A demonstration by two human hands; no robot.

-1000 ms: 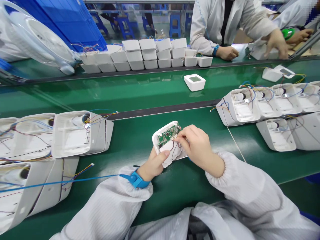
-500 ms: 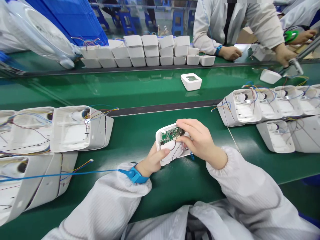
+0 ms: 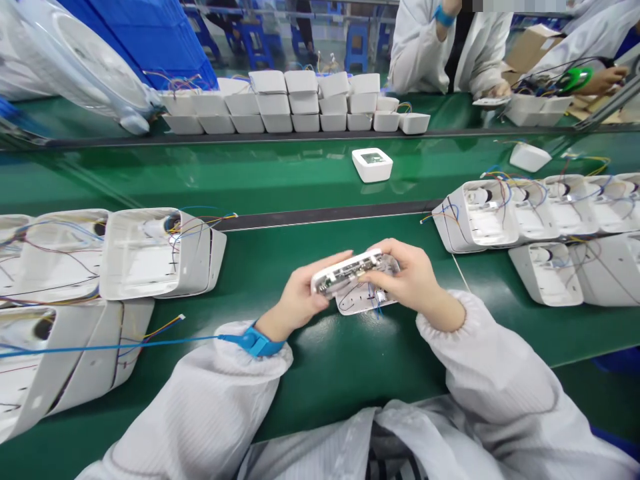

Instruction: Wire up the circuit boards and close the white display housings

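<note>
Both my hands hold a small white plastic housing [image 3: 345, 275] with a green circuit board and thin wires inside, just above the green mat [image 3: 310, 373]. My left hand [image 3: 295, 300] grips its left end, fingers wrapped over the top edge. My right hand [image 3: 410, 277] grips the right end, fingers curled around it. The housing is tilted so I see its edge. A blue strap [image 3: 255, 343] with a blue cord circles my left wrist.
Larger white housings [image 3: 160, 253] with loose wires lie at the left, and more [image 3: 480, 213] at the right. One small white unit [image 3: 371, 164] sits on the conveyor belt. Stacked white shells [image 3: 300, 100] line the far side, where another person's sleeve [image 3: 450, 47] shows.
The housing has tipped from face-up to edge-on. My left fingers moved up over its top edge and my right hand shifted to the right end. The small unit on the belt drifted left.
</note>
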